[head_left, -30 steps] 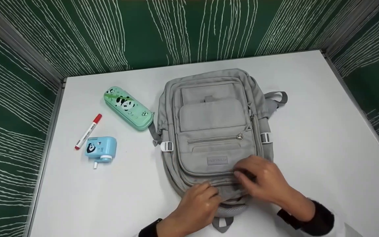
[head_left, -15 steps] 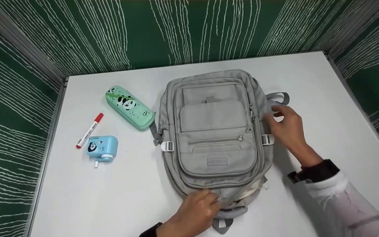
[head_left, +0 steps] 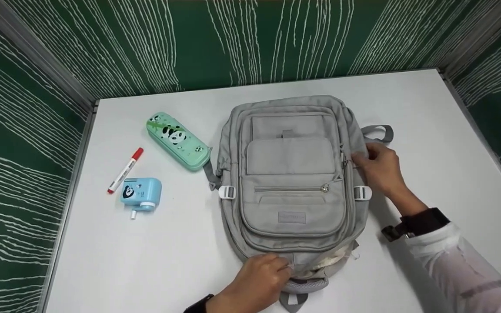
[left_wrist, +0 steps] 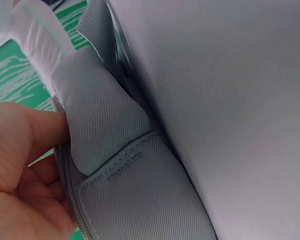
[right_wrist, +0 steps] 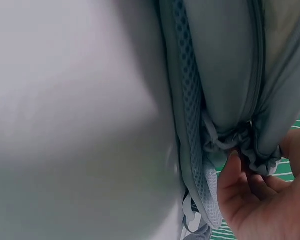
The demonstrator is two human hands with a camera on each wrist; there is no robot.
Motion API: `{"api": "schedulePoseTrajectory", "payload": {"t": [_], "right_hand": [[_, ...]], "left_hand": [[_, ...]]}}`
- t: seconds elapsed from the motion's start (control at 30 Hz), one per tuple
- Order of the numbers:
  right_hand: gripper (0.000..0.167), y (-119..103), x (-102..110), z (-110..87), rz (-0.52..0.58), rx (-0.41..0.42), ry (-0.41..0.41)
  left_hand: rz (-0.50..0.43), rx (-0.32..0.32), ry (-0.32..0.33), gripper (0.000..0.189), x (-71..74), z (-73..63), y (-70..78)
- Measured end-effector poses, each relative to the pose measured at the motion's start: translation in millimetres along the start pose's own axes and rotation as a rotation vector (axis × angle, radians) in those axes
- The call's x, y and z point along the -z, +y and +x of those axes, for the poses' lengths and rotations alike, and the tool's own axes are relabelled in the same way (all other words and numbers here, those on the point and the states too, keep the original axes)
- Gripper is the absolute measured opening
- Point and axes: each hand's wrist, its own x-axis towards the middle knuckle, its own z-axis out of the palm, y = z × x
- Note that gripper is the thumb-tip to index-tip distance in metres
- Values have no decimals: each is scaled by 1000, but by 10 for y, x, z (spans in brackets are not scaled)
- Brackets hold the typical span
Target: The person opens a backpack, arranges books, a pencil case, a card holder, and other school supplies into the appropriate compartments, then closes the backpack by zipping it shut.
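A grey backpack [head_left: 292, 163] lies front up on the white table, its carrying loop pointing toward me. My left hand [head_left: 261, 276] pinches the backpack's near edge; in the left wrist view, the thumb and fingers of the left hand [left_wrist: 27, 175] grip the zippered rim of the cloth. At the backpack's right side, my right hand [head_left: 379, 169] has its fingers curled at the edge, above the white buckle [head_left: 362, 193]. The right wrist view shows the right hand [right_wrist: 262, 200] at the gathered side pocket edge [right_wrist: 265, 165]. Pale lining [head_left: 333, 258] shows through a gap at the near right.
Left of the backpack lies a green panda pencil case [head_left: 178, 141]. A red-capped marker [head_left: 125, 170] and a light blue hand-crank sharpener [head_left: 141, 193] are farther left. The white table [head_left: 181, 248] meets green, white-streaked walls [head_left: 215, 39] at the back and sides.
My right hand has gone from the backpack's near end up along its right side and now touches the edge there. A gap has opened at the near right. The left hand holds its place.
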Motion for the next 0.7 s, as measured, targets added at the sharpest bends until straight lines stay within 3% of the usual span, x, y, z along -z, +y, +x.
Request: {"api": "schedulePoseTrajectory", "payload": {"t": [0.27,0.53,0.7], "right_hand": [[25,20,122,-200,22,-53,-11],[31,-170,260,-435,150,-125,-46],[33,-40,297,-502,160,-163,-71]], "left_hand": [[26,26,-19,23,73,-41,-115],[12,77,-35,26,141,-62,-283],[-14,124,-61,27,199,-61,-372]]}}
